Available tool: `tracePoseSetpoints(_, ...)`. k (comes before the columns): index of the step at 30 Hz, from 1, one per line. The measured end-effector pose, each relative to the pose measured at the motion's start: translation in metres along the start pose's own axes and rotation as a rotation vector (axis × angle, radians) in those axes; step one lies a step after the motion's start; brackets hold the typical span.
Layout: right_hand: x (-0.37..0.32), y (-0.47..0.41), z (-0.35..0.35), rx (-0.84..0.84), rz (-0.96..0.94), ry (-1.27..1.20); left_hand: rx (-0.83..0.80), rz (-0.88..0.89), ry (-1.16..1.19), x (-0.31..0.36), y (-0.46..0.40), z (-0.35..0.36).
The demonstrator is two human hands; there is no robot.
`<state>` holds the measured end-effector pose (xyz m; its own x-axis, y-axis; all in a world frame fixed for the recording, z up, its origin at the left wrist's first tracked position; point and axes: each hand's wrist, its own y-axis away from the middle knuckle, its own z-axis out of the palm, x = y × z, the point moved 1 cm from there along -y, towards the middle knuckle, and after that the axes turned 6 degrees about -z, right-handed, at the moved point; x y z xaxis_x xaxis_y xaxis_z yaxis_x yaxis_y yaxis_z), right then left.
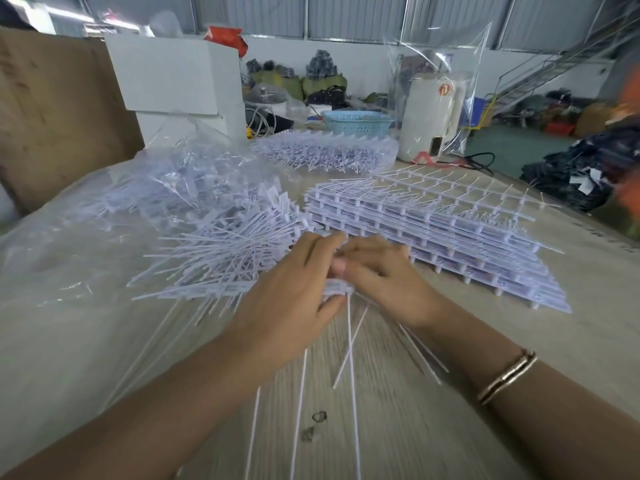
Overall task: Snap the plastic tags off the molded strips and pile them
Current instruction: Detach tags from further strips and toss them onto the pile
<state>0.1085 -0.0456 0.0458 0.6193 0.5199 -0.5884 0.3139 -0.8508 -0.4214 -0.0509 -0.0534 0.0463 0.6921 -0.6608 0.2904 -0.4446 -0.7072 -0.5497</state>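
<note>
My left hand [294, 289] and my right hand [381, 278] meet at the middle of the table, both gripping a small bundle of white plastic tags [337, 289] whose thin stems [351, 358] trail toward me. A stack of white molded strips [450, 237] lies just right of and behind the hands. A loose pile of snapped-off tags [225, 244] spreads to the left on clear plastic sheeting. The fingertips hide where the bundle is held.
A clear bag of more tags [329, 154] lies at the back, with a blue basket [358, 121], a white kettle in plastic [429, 116] and white boxes [180, 77] beyond. Cardboard [59, 109] stands at left. Rubber bands [318, 417] lie near me. The table edge runs along the right.
</note>
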Motion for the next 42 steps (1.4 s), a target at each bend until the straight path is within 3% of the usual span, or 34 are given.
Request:
tracePoseSetpoints(4, 0.002, -0.001, 0.0, -0.081, -0.062, -0.187, -0.071, 0.031, -0.006, -0.001, 0.001, -0.011)
tracePoseSetpoints(7, 0.015, 0.0, -0.007, -0.023, 0.085, -0.366, -0.415, -0.201, 0.227, -0.02, -0.002, -0.025)
tracePoseSetpoints(9, 0.022, 0.0, -0.008, 0.01, 0.181, -0.46, -0.545, -0.314, 0.283, -0.038, -0.006, -0.032)
tracePoseSetpoints(13, 0.029, 0.0, -0.006, 0.025, 0.202, -0.529, -0.431, -0.253, 0.093, -0.053, -0.007, -0.027)
tracePoseSetpoints(17, 0.027, 0.005, -0.008, 0.126, 0.185, -0.69, -0.465, -0.156, -0.157, -0.064, -0.008, -0.023)
tracePoseSetpoints(22, 0.027, -0.011, -0.017, 0.188, 0.304, -0.725, -0.355, -0.2, -0.153, -0.078, -0.009, -0.026)
tracePoseSetpoints(24, 0.025, -0.007, -0.02, 0.296, 0.248, -1.078, -0.328, -0.235, -0.143, -0.082, -0.01, -0.03)
tracePoseSetpoints(26, 0.028, -0.001, -0.026, 0.37, 0.182, -1.222, -0.278, -0.281, -0.137, -0.086, -0.011, -0.036)
tracePoseSetpoints(29, 0.035, 0.003, -0.024, 0.323, 0.183, -1.085, -0.174, -0.284, -0.156, -0.083, -0.011, -0.039)
tracePoseSetpoints(32, 0.032, 0.003, -0.017, 0.18, 0.181, -0.944, -0.058, -0.124, -0.094, -0.06, -0.013, -0.035)
tracePoseSetpoints(36, 0.024, 0.005, -0.006, -0.023, 0.087, -0.559, -0.148, -0.007, 0.01, -0.032, -0.004, -0.019)
tracePoseSetpoints(42, 0.011, 0.01, -0.006, -0.143, -0.005, -0.419, -0.191, -0.028, 0.018, -0.027, 0.001, -0.008)
